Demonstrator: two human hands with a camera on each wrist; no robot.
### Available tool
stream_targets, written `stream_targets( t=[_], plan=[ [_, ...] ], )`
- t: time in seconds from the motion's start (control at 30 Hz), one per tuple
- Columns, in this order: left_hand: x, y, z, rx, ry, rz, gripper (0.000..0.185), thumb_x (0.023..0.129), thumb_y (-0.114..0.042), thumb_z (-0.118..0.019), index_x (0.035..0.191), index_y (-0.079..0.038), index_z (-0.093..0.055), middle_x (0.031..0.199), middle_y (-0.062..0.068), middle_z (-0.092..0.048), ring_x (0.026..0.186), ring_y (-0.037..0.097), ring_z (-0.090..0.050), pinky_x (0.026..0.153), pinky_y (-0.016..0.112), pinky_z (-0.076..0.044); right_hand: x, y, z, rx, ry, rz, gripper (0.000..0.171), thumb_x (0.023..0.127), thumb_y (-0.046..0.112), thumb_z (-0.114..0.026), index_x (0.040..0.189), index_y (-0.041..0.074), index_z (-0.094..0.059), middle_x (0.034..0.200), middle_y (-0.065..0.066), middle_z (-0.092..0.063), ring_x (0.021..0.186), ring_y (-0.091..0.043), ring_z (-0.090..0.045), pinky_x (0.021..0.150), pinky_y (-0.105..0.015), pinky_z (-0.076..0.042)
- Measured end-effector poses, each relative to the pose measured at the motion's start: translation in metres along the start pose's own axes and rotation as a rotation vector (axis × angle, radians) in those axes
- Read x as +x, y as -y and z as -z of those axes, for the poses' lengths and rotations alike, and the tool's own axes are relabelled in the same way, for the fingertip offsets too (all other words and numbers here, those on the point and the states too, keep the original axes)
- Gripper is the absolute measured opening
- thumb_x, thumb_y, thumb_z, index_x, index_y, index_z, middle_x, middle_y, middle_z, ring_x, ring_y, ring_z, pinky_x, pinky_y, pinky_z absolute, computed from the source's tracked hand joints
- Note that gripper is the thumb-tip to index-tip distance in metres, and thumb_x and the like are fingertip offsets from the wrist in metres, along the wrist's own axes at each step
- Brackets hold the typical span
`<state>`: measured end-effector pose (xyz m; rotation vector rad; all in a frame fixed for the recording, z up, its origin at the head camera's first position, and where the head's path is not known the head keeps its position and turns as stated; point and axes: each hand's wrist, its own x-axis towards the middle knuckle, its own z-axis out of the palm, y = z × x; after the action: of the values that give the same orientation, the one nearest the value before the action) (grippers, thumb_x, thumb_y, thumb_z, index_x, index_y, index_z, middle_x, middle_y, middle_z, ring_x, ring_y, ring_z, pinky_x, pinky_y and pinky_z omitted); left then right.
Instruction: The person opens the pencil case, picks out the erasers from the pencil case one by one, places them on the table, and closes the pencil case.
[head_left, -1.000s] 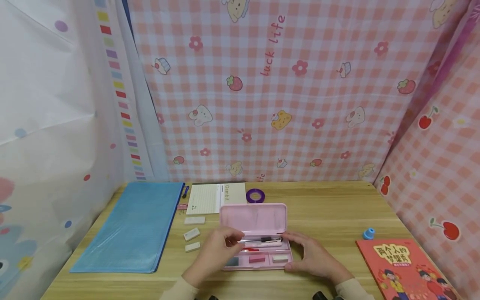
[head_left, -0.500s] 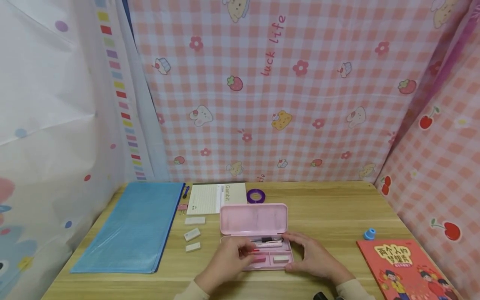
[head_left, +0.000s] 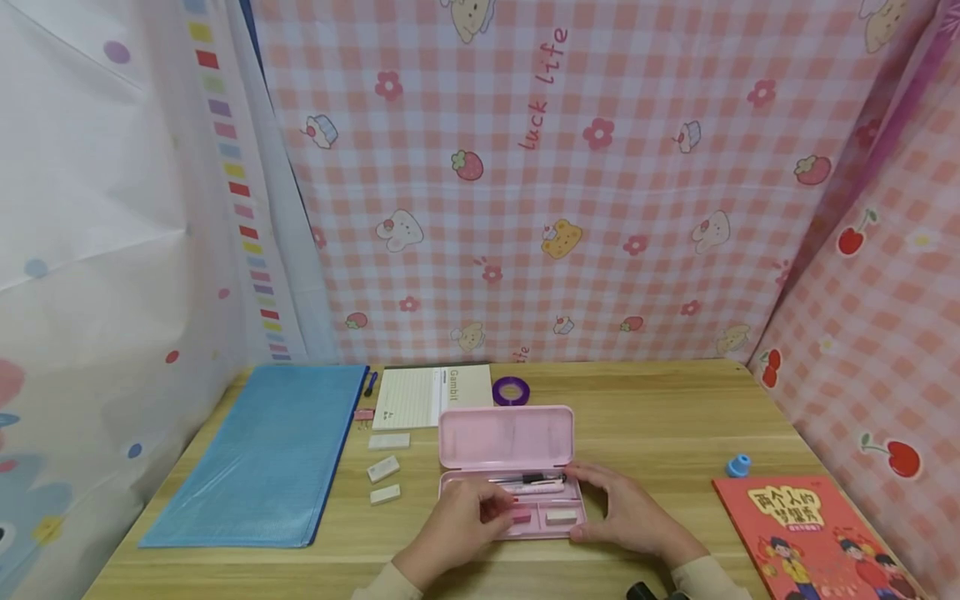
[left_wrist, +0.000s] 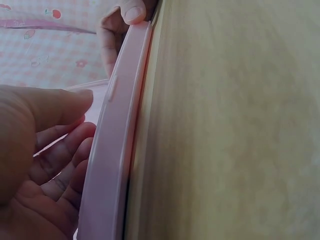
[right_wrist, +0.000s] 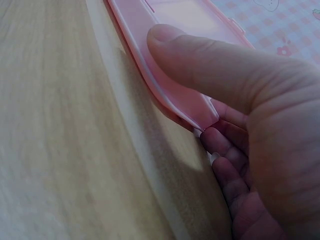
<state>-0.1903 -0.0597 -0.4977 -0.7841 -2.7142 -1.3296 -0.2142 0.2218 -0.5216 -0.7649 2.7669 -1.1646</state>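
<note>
A pink pencil case (head_left: 506,437) lies with its lid raised in the middle of the table. My right hand (head_left: 626,512) grips its right end, thumb at the front corner and fingers along the side. My left hand (head_left: 465,521) is over the left part of the tray, thumb and fingertips bent close together behind the front wall; I cannot tell whether they pinch anything. Right of those fingertips show several pens (head_left: 536,483), a pink eraser (head_left: 520,517) and a white eraser (head_left: 561,517) in its own compartment. The left front compartment is hidden by the left hand.
Several white erasers (head_left: 385,468) lie left of the case. Behind are a notepad (head_left: 420,396), a purple tape roll (head_left: 511,391) and a pink clip (head_left: 364,414). A blue folder (head_left: 258,458) covers the left side; a red book (head_left: 810,533) and small blue object (head_left: 738,465) sit right.
The left hand has moved right and slightly down over the tray, covering the left front compartment and part of the pink eraser. The right hand stays at the case's right end.
</note>
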Motion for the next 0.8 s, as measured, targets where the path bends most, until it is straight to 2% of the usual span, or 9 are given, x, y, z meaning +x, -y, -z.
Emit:
stream_targets(
  t=[0.33,0.8],
  plan=[
    [0.0,0.0028,0.0006,0.054,0.023,0.015,0.019,0.08,-0.009,-0.077,0.098,-0.014,-0.076,0.076,-0.016,-0.062,0.067,-0.002,-0.052,0.061,0.017,-0.046,0.0002,0.0018,0.0007,0.003,0.011,-0.014,0.084,0.065,0.055,-0.082,0.136,0.02,-0.055,0.141,-0.001,-0.049,0.131,-0.026,-0.042,0.104,-0.054,-0.033],
    [0.001,0.001,-0.0003,0.108,0.026,-0.007,0.011,0.081,-0.007,-0.075,0.09,-0.014,-0.076,0.07,-0.016,-0.058,0.064,-0.002,-0.048,0.059,0.017,-0.043,-0.0001,0.0024,0.0013,0.003,0.018,-0.025,0.084,0.065,0.055,-0.082,0.137,0.022,-0.054,0.142,-0.002,-0.049,0.131,-0.027,-0.042,0.104,-0.055,-0.033]
  ],
)
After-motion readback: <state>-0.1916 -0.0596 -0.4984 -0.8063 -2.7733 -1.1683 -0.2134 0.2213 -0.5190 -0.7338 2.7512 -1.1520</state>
